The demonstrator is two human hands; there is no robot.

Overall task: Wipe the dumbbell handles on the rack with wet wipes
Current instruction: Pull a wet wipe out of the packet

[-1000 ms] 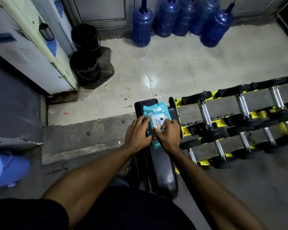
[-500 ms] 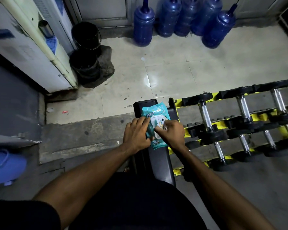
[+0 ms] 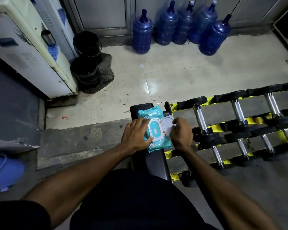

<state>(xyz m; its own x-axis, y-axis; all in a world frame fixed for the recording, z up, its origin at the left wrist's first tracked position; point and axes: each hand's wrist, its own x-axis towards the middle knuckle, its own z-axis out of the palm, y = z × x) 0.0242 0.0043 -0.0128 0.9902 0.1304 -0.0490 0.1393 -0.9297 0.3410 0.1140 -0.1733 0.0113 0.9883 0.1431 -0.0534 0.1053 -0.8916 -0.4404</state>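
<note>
the teal pack of wipes [image 3: 154,130] lies on a black bench [image 3: 155,161]. the left hand [image 3: 136,136] presses flat on it, fingers spread. at 3 o'clock from the pack, the right hand [image 3: 181,133] pinches the open white lid [image 3: 168,122]. the dumbbells [image 3: 200,118] sit on the yellow rack [image 3: 254,121] further toward 3 o'clock.

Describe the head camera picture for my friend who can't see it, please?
Two hands work a teal wet wipe pack on a black bench: left hand presses it, right hand holds its flip lid open. A dumbbell rack stands right.
</note>
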